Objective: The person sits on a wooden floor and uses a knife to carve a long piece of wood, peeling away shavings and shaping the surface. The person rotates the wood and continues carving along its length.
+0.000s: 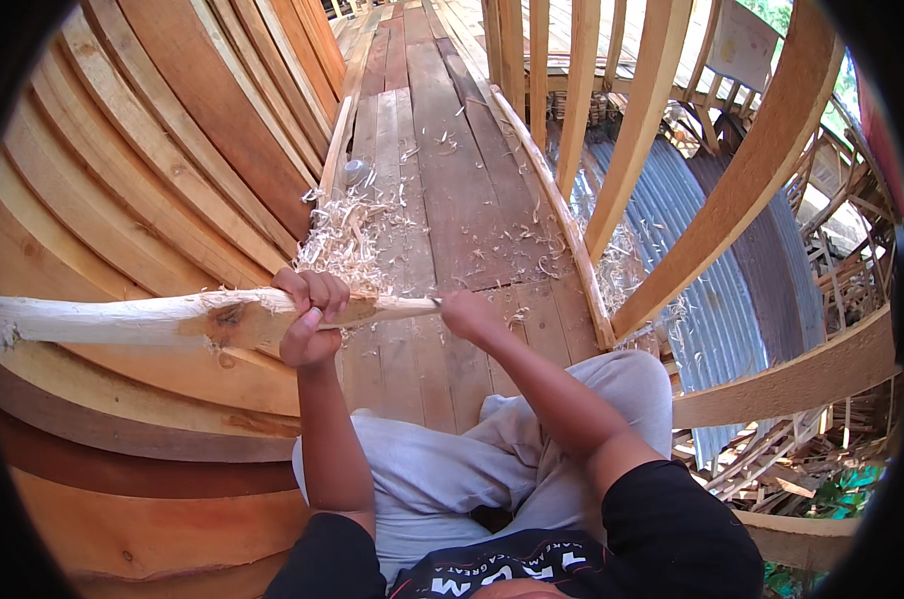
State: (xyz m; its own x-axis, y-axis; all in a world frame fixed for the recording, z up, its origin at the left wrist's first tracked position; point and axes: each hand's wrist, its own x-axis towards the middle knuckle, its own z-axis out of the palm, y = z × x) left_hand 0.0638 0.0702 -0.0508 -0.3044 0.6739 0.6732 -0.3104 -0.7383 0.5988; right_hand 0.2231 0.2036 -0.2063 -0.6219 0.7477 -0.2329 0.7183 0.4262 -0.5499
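A long, pale, peeled wooden pole (102,319) lies crosswise in front of me, reaching from the left rim to a narrowed, whittled end near the middle. A brown knotted patch marks its side. My left hand (314,314) is closed around the pole, just right of the knot. At the tapered end, my right hand (469,315) is a closed fist. A small dark tip shows at the fist's left edge, against the wood; the rest of what it holds is hidden by the fingers. Curly wood shavings (347,245) are heaped beyond my left hand.
Planks (202,90) lean in a row at the left. Upright wooden slats (636,120) line the right, above corrugated metal sheets (716,290). A thin pole (552,200) edges the plank floor (462,190), which is strewn with shavings. A small clear container (355,172) stands by the heap.
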